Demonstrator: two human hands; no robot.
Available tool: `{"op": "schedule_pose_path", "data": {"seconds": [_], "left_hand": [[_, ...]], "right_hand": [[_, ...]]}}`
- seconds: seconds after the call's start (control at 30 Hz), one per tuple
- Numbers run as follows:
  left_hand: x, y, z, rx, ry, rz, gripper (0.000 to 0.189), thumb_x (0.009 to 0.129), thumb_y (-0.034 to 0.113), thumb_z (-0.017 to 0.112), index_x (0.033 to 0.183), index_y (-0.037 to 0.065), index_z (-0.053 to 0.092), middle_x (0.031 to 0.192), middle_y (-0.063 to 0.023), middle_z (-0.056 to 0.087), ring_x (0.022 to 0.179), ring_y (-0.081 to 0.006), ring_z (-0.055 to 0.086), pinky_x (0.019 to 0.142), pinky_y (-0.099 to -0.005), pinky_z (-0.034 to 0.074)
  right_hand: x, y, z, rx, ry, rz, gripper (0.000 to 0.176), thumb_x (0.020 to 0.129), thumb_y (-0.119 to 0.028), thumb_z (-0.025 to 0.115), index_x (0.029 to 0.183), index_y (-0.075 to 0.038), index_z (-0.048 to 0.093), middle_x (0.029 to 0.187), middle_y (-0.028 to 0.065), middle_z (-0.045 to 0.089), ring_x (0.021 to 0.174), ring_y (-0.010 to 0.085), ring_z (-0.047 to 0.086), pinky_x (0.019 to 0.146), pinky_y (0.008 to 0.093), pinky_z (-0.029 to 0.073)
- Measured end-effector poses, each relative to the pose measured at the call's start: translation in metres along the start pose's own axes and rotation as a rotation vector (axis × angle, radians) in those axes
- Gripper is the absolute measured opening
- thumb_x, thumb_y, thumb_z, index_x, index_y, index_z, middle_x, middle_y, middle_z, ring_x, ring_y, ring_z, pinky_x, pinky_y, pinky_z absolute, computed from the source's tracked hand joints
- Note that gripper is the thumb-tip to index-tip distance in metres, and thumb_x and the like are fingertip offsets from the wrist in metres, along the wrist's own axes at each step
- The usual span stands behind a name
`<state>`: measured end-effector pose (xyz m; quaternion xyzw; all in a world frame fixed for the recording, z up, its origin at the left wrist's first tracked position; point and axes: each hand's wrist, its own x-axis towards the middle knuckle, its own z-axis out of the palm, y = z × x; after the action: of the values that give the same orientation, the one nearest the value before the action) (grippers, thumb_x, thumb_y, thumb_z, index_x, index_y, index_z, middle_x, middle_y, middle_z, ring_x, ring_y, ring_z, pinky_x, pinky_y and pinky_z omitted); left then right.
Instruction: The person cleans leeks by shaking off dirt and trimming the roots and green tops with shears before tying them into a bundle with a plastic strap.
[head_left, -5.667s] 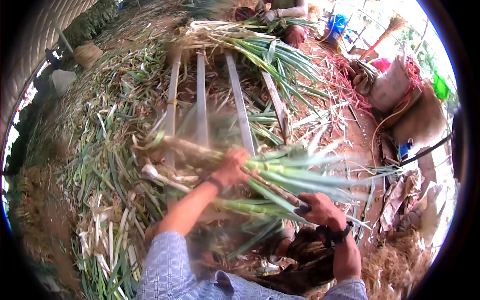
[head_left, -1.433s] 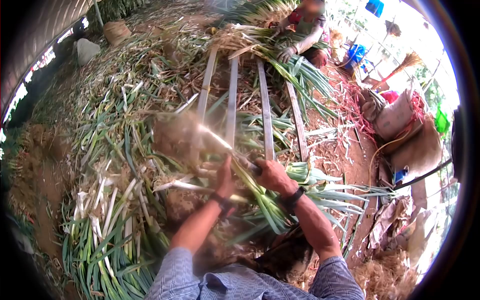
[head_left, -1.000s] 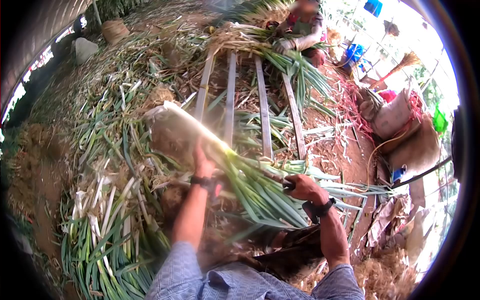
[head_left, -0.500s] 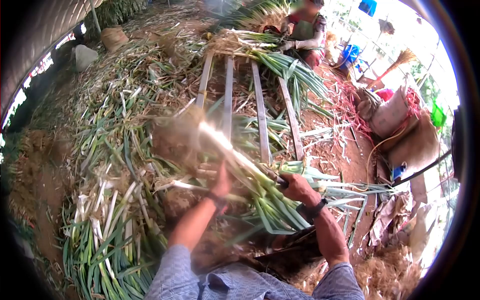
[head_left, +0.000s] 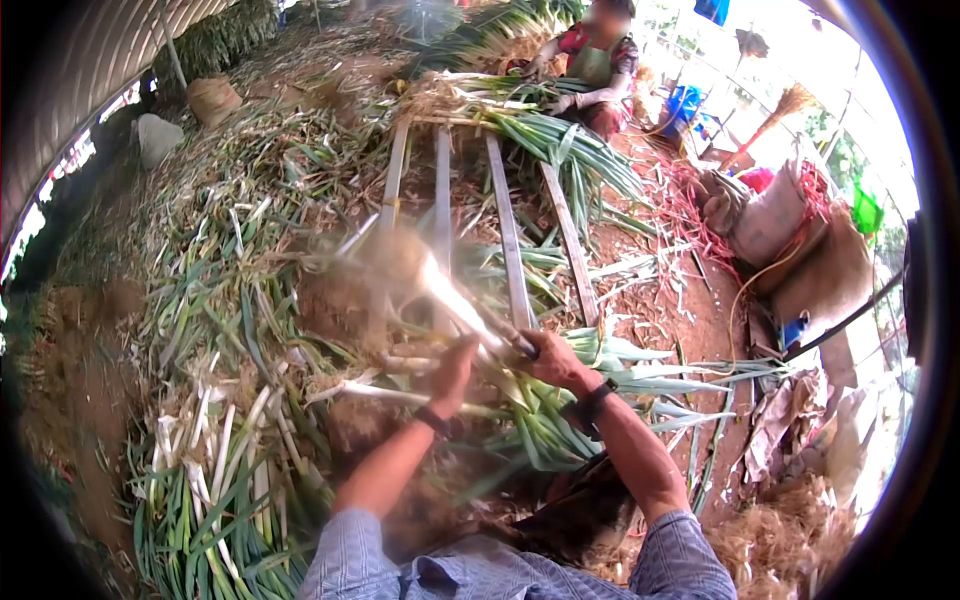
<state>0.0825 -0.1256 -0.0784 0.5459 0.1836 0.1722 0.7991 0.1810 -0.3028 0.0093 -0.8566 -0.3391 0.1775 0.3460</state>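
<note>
My right hand (head_left: 560, 362) is wrapped round a tool with a dark handle (head_left: 522, 346), whose narrow front end lies along a leek's white shaft (head_left: 455, 300). What kind of tool it is does not show clearly. The roots (head_left: 400, 255) at the leek's far end are a pale blur, and its green leaves (head_left: 545, 425) hang below my right hand. Close beside the shaft, on the left, is my left hand (head_left: 455, 375). Its fingers are smeared and partly hidden, so their grip cannot be made out. Another leek (head_left: 385, 393) lies across beneath my left wrist.
Several metal bars (head_left: 508, 230) form a rack ahead, with leeks (head_left: 570, 140) piled at its far end. A person (head_left: 600, 75) sits behind it, gloved hands at the leeks. More leeks (head_left: 215, 480) lie at left. Sacks (head_left: 790, 230) and a dark hose (head_left: 850, 330) are at right.
My right hand and its tool have moved left, nearer my left hand. The leek's root end has shifted slightly right. The person across has raised one hand a little.
</note>
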Motion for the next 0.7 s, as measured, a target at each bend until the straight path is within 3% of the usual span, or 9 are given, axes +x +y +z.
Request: {"op": "schedule_pose_path", "data": {"seconds": [0.13,0.17,0.23,0.33,0.4,0.43,0.5,0.6,0.7], "left_hand": [[0.016,0.009,-0.012,-0.145,0.041,0.078,0.021,0.097,0.022,0.054,0.092,0.005,0.065,0.089,-0.0007,0.062,0.087,-0.0124,0.055,0.078,-0.0310,0.046],[0.017,0.022,-0.004,-0.125,0.237,0.132,0.026,0.099,0.026,0.050,0.098,0.003,0.062,0.096,-0.0055,0.062,0.086,-0.0165,0.056,0.078,-0.0337,0.048],[0.034,0.055,-0.008,-0.098,0.330,0.032,0.034,0.101,0.032,0.047,0.115,0.002,0.055,0.107,-0.0098,0.060,0.091,-0.0212,0.058,0.080,-0.0359,0.050],[0.059,0.055,-0.053,0.046,0.304,0.029,0.049,0.102,0.044,0.045,0.129,0.003,0.050,0.117,-0.0141,0.057,0.096,-0.0267,0.059,0.075,-0.0376,0.054],[0.100,0.022,-0.122,-0.067,0.312,0.107,0.049,0.100,0.050,0.048,0.121,0.006,0.053,0.112,-0.0133,0.059,0.089,-0.0257,0.061,0.064,-0.0363,0.055],[0.124,0.023,-0.145,-0.314,0.423,0.085,0.047,0.099,0.051,0.050,0.116,0.008,0.055,0.107,-0.0126,0.061,0.084,-0.0240,0.061,0.060,-0.0357,0.054],[0.133,0.031,-0.145,-0.552,0.431,0.030,0.042,0.097,0.051,0.053,0.107,0.011,0.058,0.096,-0.0096,0.064,0.073,-0.0197,0.061,0.054,-0.0343,0.053],[0.082,0.067,-0.069,-0.475,0.217,-0.076,0.033,0.095,0.045,0.060,0.104,0.014,0.064,0.065,-0.0004,0.060,0.054,-0.0102,0.055,0.048,-0.0303,0.048],[0.042,0.075,-0.025,-0.373,-0.029,-0.066,0.033,0.093,0.041,0.064,0.109,0.012,0.062,0.082,-0.0031,0.065,0.057,-0.0121,0.055,0.048,-0.0300,0.050]], "right_hand": [[0.011,0.003,0.003,-0.071,-0.059,-0.048,0.040,0.077,-0.034,0.078,0.105,-0.008,0.066,0.077,0.0124,0.064,0.070,0.0242,0.062,0.067,0.0399,0.049],[0.011,-0.002,0.004,-0.095,-0.063,-0.057,0.041,0.076,-0.035,0.078,0.102,-0.007,0.065,0.077,0.0138,0.064,0.071,0.0274,0.063,0.066,0.0411,0.049],[0.004,-0.018,0.003,-0.144,-0.080,-0.074,0.042,0.074,-0.036,0.078,0.098,-0.004,0.063,0.078,0.0167,0.065,0.073,0.0337,0.064,0.066,0.0437,0.049],[-0.013,-0.033,-0.009,-0.193,-0.119,-0.120,0.034,0.081,-0.030,0.069,0.104,-0.005,0.066,0.084,0.0193,0.069,0.075,0.0338,0.068,0.065,0.0431,0.053],[-0.031,-0.036,-0.017,-0.183,-0.036,-0.219,0.029,0.085,-0.027,0.064,0.107,-0.008,0.067,0.085,0.0180,0.071,0.075,0.0320,0.070,0.065,0.0412,0.056],[-0.035,-0.033,-0.017,-0.119,0.039,-0.119,0.032,0.086,-0.029,0.065,0.113,-0.011,0.067,0.085,0.0185,0.070,0.074,0.0341,0.069,0.064,0.0421,0.055],[-0.028,0.011,-0.017,-0.178,0.099,-0.064,0.034,0.086,-0.033,0.067,0.111,-0.010,0.067,0.082,0.0202,0.068,0.072,0.0366,0.067,0.063,0.0435,0.053],[-0.020,0.013,-0.022,-0.140,0.129,-0.029,0.030,0.087,-0.032,0.065,0.106,-0.008,0.066,0.083,0.0212,0.068,0.073,0.0382,0.066,0.064,0.0446,0.051],[-0.021,-0.009,-0.021,-0.076,0.118,-0.026,0.032,0.081,-0.032,0.071,0.101,-0.007,0.066,0.077,0.0170,0.066,0.069,0.0330,0.064,0.064,0.0419,0.050]]}}
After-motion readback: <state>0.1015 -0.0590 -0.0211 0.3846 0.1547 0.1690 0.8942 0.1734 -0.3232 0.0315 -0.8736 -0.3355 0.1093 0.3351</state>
